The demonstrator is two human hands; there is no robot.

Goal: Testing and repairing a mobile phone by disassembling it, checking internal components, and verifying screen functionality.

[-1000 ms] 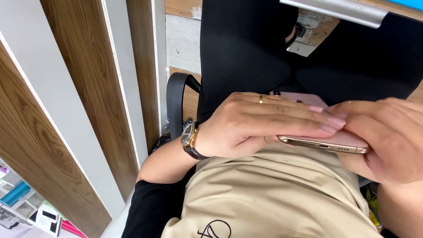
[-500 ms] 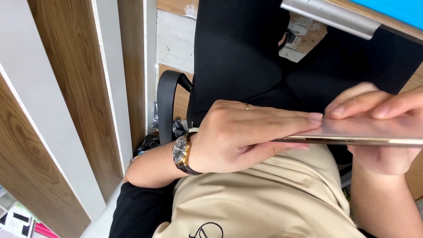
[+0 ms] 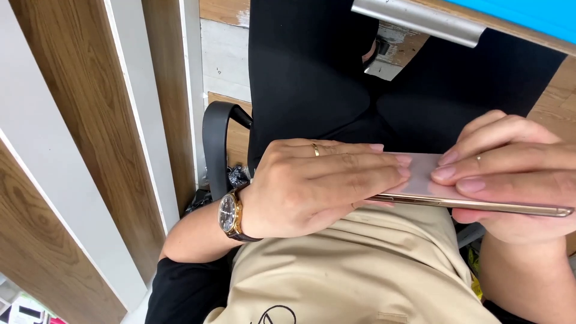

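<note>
One slim pink phone (image 3: 420,174) with a gold edge lies flat between two hands above a beige-clad lap (image 3: 360,270), its long axis running left to right. The left hand (image 3: 312,186), with a wristwatch (image 3: 230,214), pinches one end; the right hand (image 3: 516,180) clasps the other, fingers (image 3: 474,171) closed on it.

phone (image 3: 423,180) between left hand (image 3: 312,186) and right hand (image 3: 516,180) | above lap
</note>
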